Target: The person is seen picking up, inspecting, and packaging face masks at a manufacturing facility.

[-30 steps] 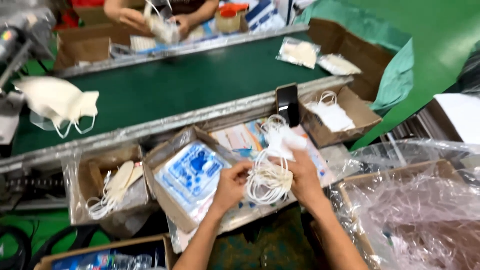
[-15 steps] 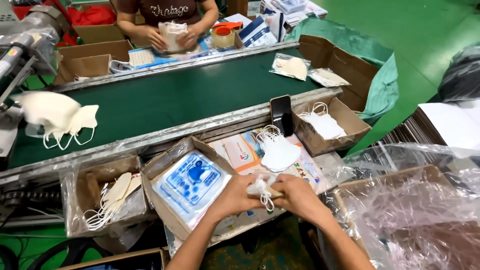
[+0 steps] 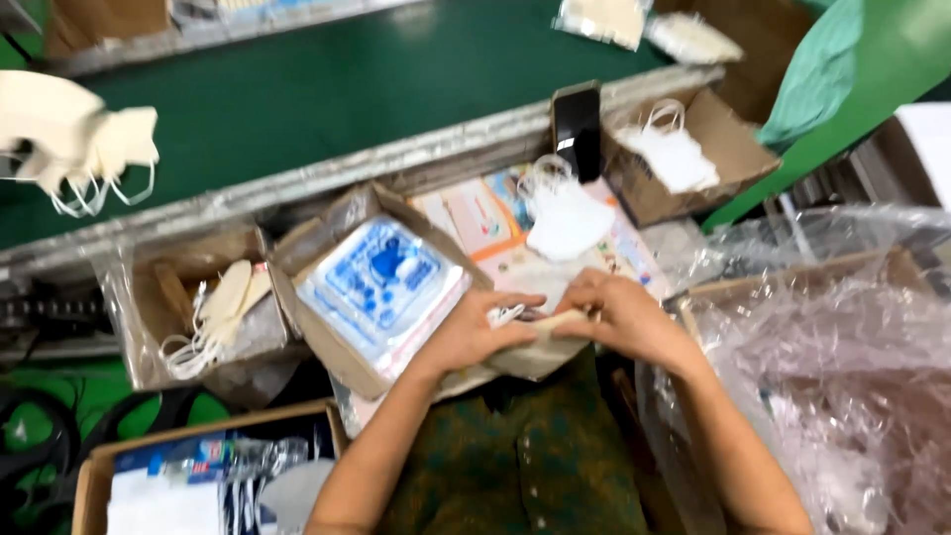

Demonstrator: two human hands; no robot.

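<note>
My left hand (image 3: 477,330) and my right hand (image 3: 619,315) are pressed together over a small bundle of white face masks (image 3: 515,317), holding it between them above a pale flat packet (image 3: 535,349). Thin white ear loops poke out between my fingers. Just beyond my hands lies a loose white mask (image 3: 565,213) on printed sheets (image 3: 475,220). A cardboard box of blue-and-white packets (image 3: 381,282) stands to the left of my left hand.
A green conveyor belt (image 3: 327,89) runs across the back, with white masks (image 3: 74,139) at its left end. A box of masks (image 3: 684,154) and a dark phone (image 3: 578,124) stand behind. A plastic-lined carton (image 3: 842,367) is on the right, another lined box (image 3: 198,307) on the left.
My hands have drawn the masks down from a raised, loose bunch into a tight bundle close to my body. The view has tilted down, and the person across the belt has left the frame.
</note>
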